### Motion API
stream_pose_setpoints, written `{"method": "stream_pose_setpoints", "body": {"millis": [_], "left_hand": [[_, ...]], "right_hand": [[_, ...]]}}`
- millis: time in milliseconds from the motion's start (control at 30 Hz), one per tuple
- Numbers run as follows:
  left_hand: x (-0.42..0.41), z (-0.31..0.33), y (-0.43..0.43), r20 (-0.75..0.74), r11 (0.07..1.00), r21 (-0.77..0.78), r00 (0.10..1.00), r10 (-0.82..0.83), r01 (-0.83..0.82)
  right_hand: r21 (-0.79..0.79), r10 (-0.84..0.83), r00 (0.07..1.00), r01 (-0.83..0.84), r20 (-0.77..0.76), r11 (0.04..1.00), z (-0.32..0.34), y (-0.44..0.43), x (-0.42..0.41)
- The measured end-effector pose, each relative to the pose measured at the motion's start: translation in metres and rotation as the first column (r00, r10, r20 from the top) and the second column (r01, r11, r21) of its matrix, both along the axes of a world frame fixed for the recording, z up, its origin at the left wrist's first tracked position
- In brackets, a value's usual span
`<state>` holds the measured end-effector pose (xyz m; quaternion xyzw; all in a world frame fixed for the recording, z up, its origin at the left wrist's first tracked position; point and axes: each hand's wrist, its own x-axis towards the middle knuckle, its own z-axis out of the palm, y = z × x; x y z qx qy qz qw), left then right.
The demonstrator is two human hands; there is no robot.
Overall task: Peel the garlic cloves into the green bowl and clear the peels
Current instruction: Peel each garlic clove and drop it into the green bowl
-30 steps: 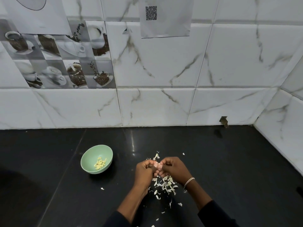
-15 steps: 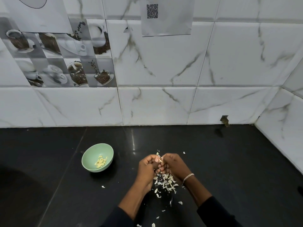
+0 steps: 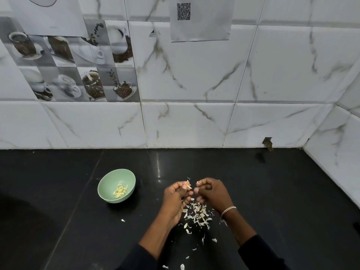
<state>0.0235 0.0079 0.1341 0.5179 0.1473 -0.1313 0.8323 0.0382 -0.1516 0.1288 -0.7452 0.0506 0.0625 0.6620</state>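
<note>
While the left hand (image 3: pixel 175 197) pinched a pale, likely slippery garlic clove (image 3: pixel 188 186), the right hand (image 3: pixel 213 192) nipped flimsy papery skin (image 3: pixel 197 183) at its curled fingertips.

upright on the black worktop (image 3: pixel 58 191), off to the left: a small round green bowl (image 3: pixel 109 177), smooth and pale inside. at its bottom, a loose heap of yellowish peeled garlic cloves (image 3: pixel 121 190). pinched at the fingertips of the left hand (image 3: pixel 176 197), raised off the worktop: one whitish garlic clove (image 3: pixel 188 185), a wisp of skin sticking up. beneath, a scattered pile of thin white peels (image 3: pixel 197 213); stray flakes toward the near edge, one flake (image 3: pixel 123 220) near the bowl.
</note>
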Motion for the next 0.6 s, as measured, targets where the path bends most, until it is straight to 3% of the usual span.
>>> {"method": "stream_pose_setpoints", "body": {"millis": [133, 300, 600], "left_hand": [[0.0, -0.002, 0.001, -0.021, 1.0, -0.019, 1.0, 0.013, -0.013], [-0.002, -0.002, 0.002, -0.004, 0.999, -0.053, 1.0, 0.001, -0.001], [-0.001, -0.017, 0.023, -0.058, 0.99, -0.128, 0.997, 0.044, -0.051]], "right_hand": [[-0.185, -0.024, 0.997, 0.038, 0.074, 0.982, 0.0, 0.0, -0.001], [-0.101, 0.115, 0.984, -0.101, 0.139, 0.99, 0.004, 0.007, -0.004], [-0.216, 0.148, 0.98, -0.116, 0.136, 0.969, -0.003, 0.031, 0.006]]}}
